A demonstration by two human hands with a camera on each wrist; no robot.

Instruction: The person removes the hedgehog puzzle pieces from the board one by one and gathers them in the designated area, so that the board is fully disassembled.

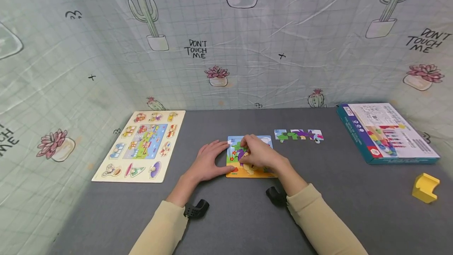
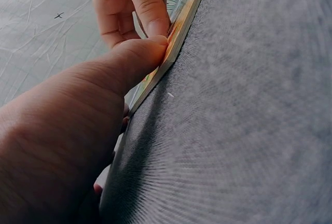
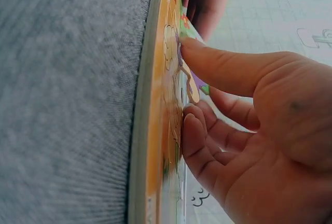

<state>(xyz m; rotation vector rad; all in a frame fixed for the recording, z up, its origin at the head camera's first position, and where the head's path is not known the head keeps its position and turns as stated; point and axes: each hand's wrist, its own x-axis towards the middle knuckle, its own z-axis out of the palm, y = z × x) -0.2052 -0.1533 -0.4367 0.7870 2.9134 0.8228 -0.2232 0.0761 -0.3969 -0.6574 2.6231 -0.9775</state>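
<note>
A small jigsaw board [image 1: 260, 174] with an orange lower part and a light-blue top lies on the grey table between both hands. My left hand [image 1: 209, 162] rests against its left side, fingers stretched toward the upper left, thumb pressing on the lower left corner. Over the middle of the picture, my right hand [image 1: 260, 153] pinches a puzzle piece [image 3: 196, 83] between thumb and fingers. In the right wrist view this piece tilts up from the board, showing purple, green and a cream edge. The right hand covers part of the picture in the head view.
Several loose puzzle pieces [image 1: 301, 133] form a row right of the board. A wooden picture board [image 1: 120, 160] with vehicle and toy shapes lies at left. At right are a teal-edged box [image 1: 400, 129] and a yellow block [image 1: 424, 188]. Printed cloth [image 1: 247, 50] hangs behind.
</note>
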